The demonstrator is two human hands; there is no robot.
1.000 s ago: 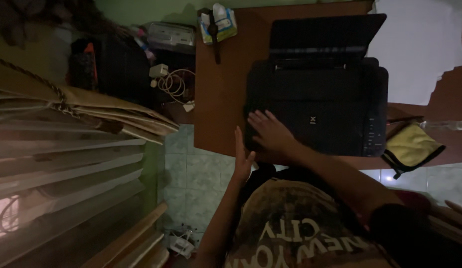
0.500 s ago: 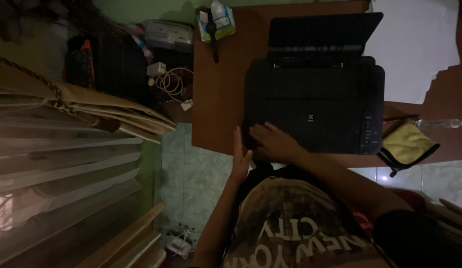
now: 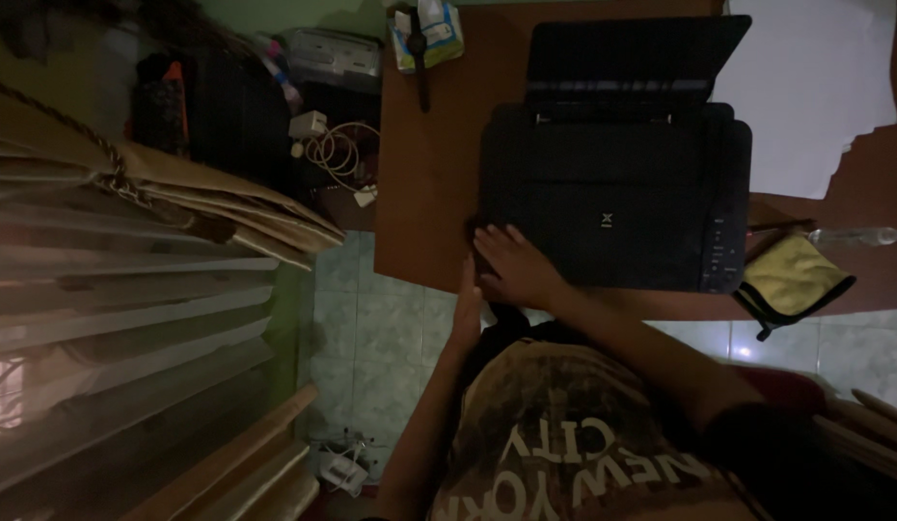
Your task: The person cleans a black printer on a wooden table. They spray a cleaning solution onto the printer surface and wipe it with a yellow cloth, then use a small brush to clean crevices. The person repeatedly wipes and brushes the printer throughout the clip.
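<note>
A black printer (image 3: 612, 183) with its rear paper tray raised stands on a brown table (image 3: 424, 193). My right hand (image 3: 511, 268) lies on the printer's near left corner, fingers spread over the edge. My left hand (image 3: 465, 311) is just beside and below it, held flat with straight fingers against the table's edge by that same corner. Neither hand holds anything. Part of my left hand's fingertips is hidden under my right hand. The room is dim.
White paper sheets (image 3: 810, 87) lie right of the printer, with a yellow cloth (image 3: 791, 278) and a clear bottle (image 3: 858, 236) near the table's edge. A tissue pack (image 3: 424, 29), coiled cable with charger (image 3: 338, 152), folded cardboard (image 3: 198, 198) and tiled floor (image 3: 381, 328) are to the left.
My right hand slid from the printer's top toward its near left corner. My left hand rose closer to the table's edge, partly under the right hand.
</note>
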